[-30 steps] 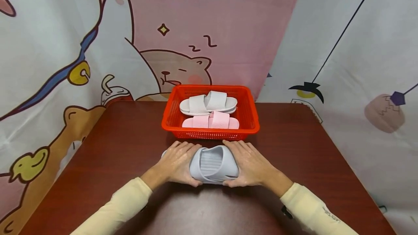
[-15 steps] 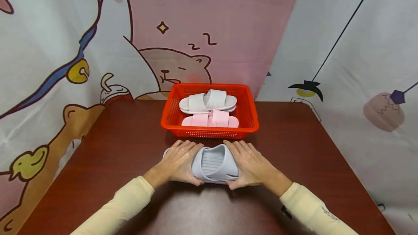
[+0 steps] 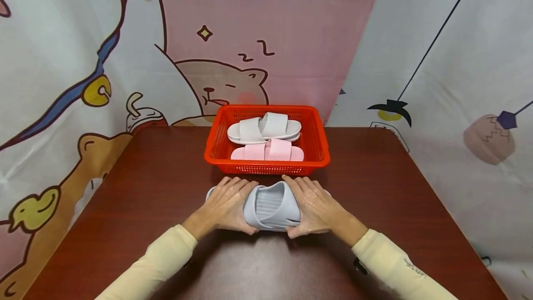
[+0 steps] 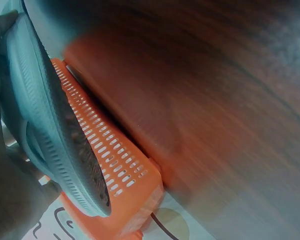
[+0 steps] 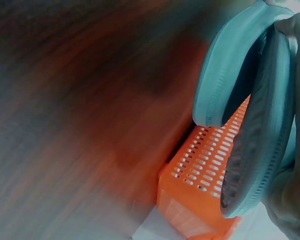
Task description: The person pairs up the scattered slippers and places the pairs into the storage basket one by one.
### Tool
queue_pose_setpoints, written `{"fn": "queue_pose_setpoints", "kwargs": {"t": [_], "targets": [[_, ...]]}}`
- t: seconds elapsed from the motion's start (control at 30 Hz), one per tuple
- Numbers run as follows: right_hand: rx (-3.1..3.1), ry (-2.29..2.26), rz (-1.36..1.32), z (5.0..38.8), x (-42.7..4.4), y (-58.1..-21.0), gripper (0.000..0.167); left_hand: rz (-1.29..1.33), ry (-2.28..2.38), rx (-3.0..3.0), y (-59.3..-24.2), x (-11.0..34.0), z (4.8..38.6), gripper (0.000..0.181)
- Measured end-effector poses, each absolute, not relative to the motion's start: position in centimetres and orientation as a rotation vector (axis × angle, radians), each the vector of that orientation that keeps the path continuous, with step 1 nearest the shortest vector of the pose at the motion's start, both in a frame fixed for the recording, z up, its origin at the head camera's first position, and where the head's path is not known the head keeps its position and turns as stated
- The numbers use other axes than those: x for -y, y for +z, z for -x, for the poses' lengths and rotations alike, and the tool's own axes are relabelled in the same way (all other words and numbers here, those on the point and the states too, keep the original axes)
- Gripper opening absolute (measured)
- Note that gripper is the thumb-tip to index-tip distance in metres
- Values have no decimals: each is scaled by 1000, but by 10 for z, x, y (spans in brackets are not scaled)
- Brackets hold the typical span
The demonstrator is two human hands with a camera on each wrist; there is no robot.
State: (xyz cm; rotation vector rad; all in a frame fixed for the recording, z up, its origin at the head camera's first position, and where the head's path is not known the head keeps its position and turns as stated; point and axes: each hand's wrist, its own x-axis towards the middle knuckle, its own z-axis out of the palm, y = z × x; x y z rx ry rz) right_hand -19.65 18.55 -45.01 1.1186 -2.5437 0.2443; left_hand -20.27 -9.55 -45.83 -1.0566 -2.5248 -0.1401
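Note:
A pair of light grey-blue slippers (image 3: pixel 275 211) is held together sideways just in front of the basket. My left hand (image 3: pixel 228 205) grips the left part, fingers over the far side and thumb on the near side. On the right part, my right hand (image 3: pixel 312 206) grips in the same way. In the left wrist view, a slipper (image 4: pixel 37 100) hangs above the table, its dark patterned sole partly showing. The right wrist view shows two slippers (image 5: pixel 217 82) overlapping, apart from the tabletop. Much of both slippers is hidden behind my hands in the head view.
A red perforated basket (image 3: pixel 266 164) stands behind my hands on the dark red-brown table (image 3: pixel 166 175). Inside lie white slippers (image 3: pixel 275 126) at the back and pink slippers (image 3: pixel 279 150) in front. A cartoon-printed curtain (image 3: pixel 300 36) surrounds the table's back and sides.
Both hands keep hold of the slippers and have barely moved. A small part of a slipper now shows past the right hand. The head view has shifted slightly.

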Motion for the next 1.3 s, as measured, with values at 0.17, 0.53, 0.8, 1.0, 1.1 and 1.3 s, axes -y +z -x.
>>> {"fn": "queue_pose_setpoints", "kwargs": {"t": [0.17,0.53,0.8,1.0,1.1,1.3], "targets": [[2499,285,-1139,198,-180,-450,120,1057,-161,2550,-456,94,203,108],[2500,307,-1167,196,-187,-449,119,1051,-139,2541,-453,96,200,108],[2529,338,-1143,199,-197,-447,116,1029,-131,2542,-449,98,199,108],[2529,336,-1148,200,-198,-451,115,1021,-128,2561,-452,100,199,108],[2529,332,-1151,199,-196,-450,116,1016,-124,2568,-453,102,200,109],[2557,332,-1156,199,-194,-446,115,1001,-125,2606,-452,106,201,107]]}}
